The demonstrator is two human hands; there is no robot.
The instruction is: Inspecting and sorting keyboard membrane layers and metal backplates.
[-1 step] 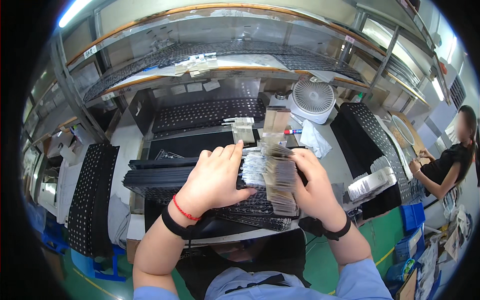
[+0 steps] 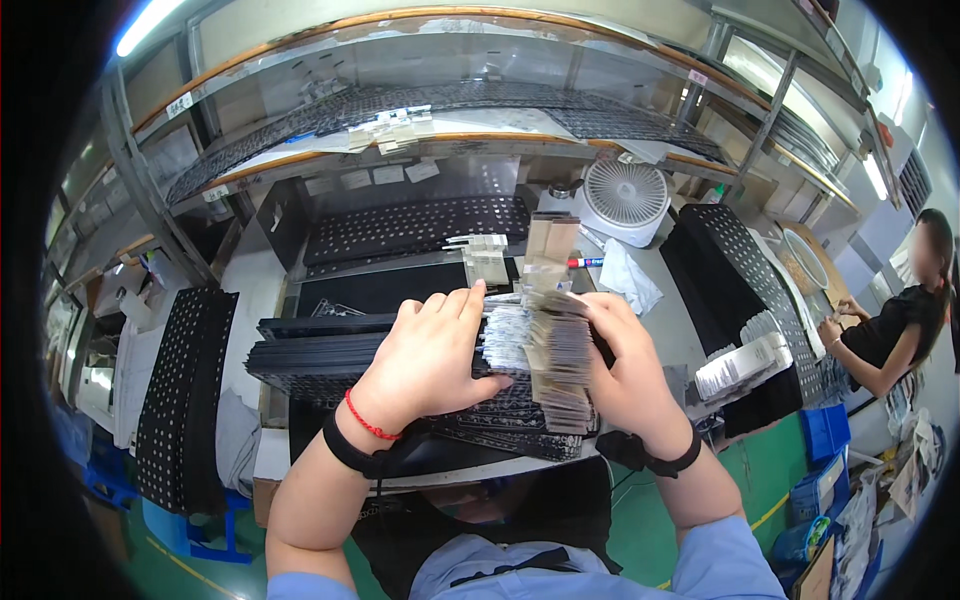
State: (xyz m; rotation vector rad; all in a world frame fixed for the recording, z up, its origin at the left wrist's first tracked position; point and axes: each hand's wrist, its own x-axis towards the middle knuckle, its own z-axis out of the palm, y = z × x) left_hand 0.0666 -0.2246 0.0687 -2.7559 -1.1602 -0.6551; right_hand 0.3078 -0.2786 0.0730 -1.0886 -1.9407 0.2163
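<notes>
Your left hand lies palm down over the right end of a stack of thin black plates, fingers straight and together, the thumb spread away from them; I cannot tell whether it presses or truly holds. Your right hand is bent, with its fingers against the right side of a bundle of beige strips, and because the inner side of this hand is hidden, I cannot tell if it is closed on them. This bundle is nearer to you than the white fan, and a little to the left of it; its strips are thin, flat and somewhat shiny, with uneven edges like a fanned pack of cards. Along its left side runs a whitish, rough-looking layer. The black plates are farther left of the fan, also on your side, with smooth, even edges. Just before the fan lie a crumpled, soft white tissue and a smooth, round marker; left of them are flat beige pieces. To the left of the fan is a black sheet with rows of pale dots. To its right and nearer to you, a pale ribbed bundle sits on black material, and well beyond, a co-worker bends both arms over a table.
</notes>
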